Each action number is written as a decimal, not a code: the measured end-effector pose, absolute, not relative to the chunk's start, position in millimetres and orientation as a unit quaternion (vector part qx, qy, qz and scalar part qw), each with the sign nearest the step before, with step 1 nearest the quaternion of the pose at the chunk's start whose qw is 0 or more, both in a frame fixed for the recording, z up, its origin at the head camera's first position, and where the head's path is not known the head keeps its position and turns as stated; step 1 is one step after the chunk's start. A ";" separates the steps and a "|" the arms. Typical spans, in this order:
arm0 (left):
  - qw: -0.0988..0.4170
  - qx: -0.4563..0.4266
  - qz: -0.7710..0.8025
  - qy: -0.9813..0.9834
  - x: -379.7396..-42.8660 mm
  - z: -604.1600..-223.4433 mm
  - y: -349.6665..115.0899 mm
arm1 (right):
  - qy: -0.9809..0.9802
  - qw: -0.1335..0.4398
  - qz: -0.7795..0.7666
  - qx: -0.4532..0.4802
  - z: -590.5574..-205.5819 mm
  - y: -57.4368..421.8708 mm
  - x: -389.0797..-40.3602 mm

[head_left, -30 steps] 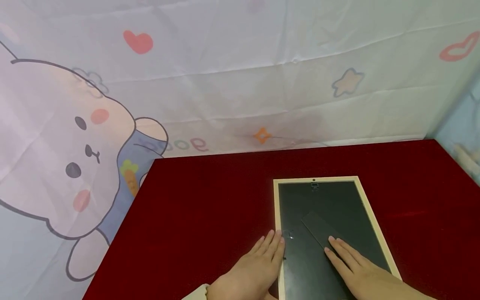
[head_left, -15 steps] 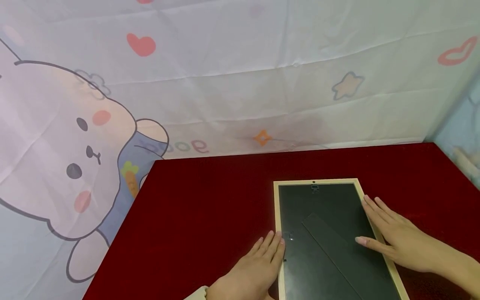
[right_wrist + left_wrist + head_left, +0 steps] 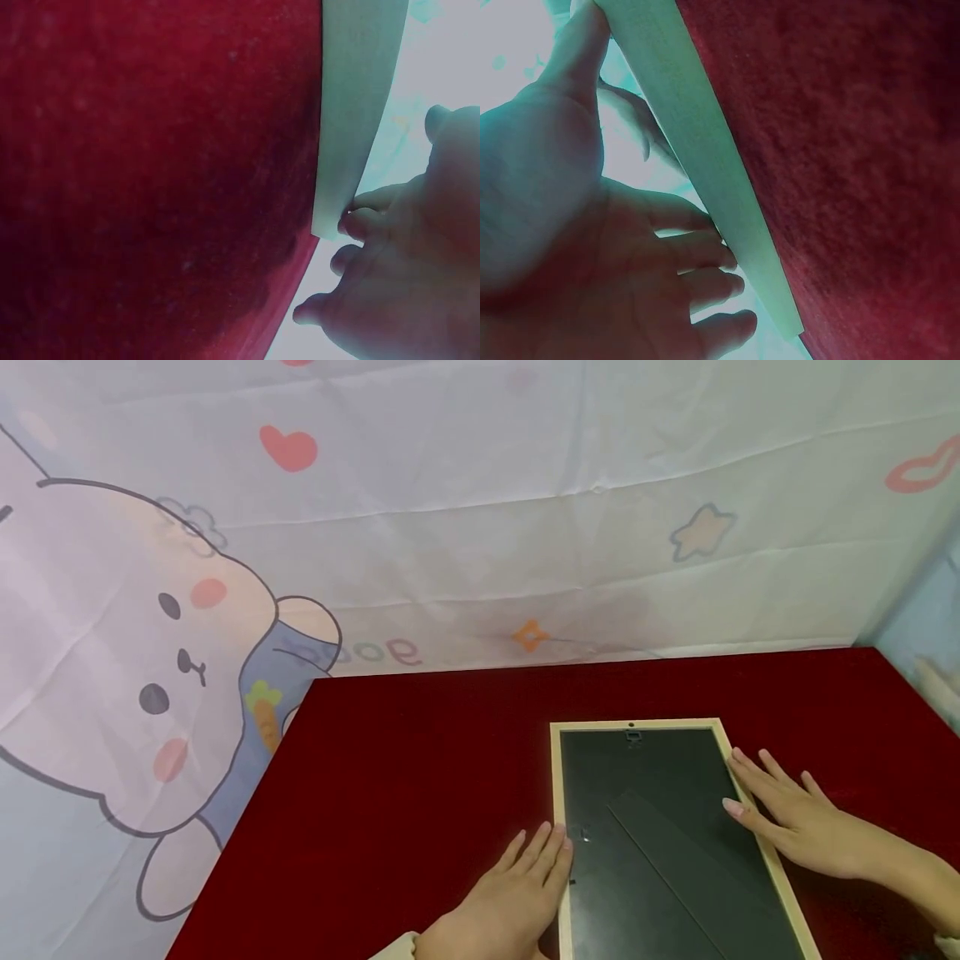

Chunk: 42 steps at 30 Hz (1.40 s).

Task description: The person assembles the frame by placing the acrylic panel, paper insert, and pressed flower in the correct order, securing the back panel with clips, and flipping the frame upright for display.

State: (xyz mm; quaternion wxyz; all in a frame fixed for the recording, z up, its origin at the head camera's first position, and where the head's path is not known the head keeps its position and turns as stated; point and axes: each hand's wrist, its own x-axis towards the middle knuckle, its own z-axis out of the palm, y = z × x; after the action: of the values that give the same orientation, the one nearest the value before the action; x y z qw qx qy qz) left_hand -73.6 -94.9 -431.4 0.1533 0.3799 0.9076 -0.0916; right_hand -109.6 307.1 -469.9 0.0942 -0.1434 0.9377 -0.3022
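Observation:
A picture frame (image 3: pixel 667 768) lies back side up, with a black backing board and a pale wooden border. A flat stand leg (image 3: pixel 660 852) runs diagonally across the backing, and a small metal hanger (image 3: pixel 633 737) sits near its top edge. My left hand (image 3: pixel 502 889) rests along the left border with its fingers straight. On the opposite border, my right hand (image 3: pixel 802 827) lies with fingers spread, its thumb reaching over the backing. Both wrist views show the frame's pale side (image 3: pixel 697 142) beside the fingers. The frame's near end is cut off in the head view.
Dark red cloth covers the table (image 3: pixel 420 793) under the frame. Behind the table hangs a pale curtain (image 3: pixel 465 485) printed with a cartoon bear, hearts and stars. The table's left edge slants down toward the lower left.
My right hand has moved from the stand leg out to the frame's right border, and its fingers have spread. My left hand has stayed in place on the left border.

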 end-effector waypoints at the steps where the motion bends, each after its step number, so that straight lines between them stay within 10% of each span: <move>1: 0.152 0.380 -0.093 0.908 -73.6 -431.2 -95.0 | 0.941 0.092 -0.293 -0.143 -469.3 306.5 -110.0; 42: 0.161 0.399 -0.047 0.901 -72.0 -428.7 -96.7 | 0.974 0.101 -0.151 -0.133 -443.4 286.5 -115.5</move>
State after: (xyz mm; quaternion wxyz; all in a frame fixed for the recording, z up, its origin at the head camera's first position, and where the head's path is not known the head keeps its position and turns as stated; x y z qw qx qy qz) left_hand -72.0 -96.7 -428.7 0.1609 0.3993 0.9014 -0.0465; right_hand -115.5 286.5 -443.4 0.1012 -0.1327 0.9743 -0.1510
